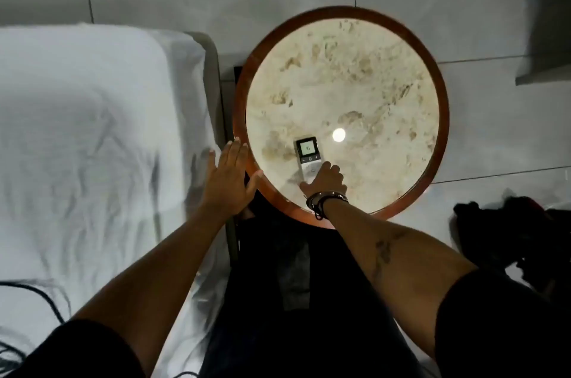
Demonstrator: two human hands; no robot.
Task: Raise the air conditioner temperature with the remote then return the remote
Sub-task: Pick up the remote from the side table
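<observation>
A white remote point(306, 152) with a lit display lies flat on the round marble-topped side table point(343, 84), near its front edge. My right hand point(324, 181), with dark bracelets at the wrist, covers the remote's lower end; its fingers curl over it, and the grip itself is hidden. My left hand point(230, 178) is spread flat with fingers apart, hovering over the gap between the bed and the table's left rim, the thumb by the wooden rim.
A bed with a white sheet point(86, 136) fills the left side. Grey tiled floor point(494, 136) surrounds the table. A dark heap of cloth point(519, 229) lies on the floor at the right. A black cable point(40, 300) crosses the sheet at lower left.
</observation>
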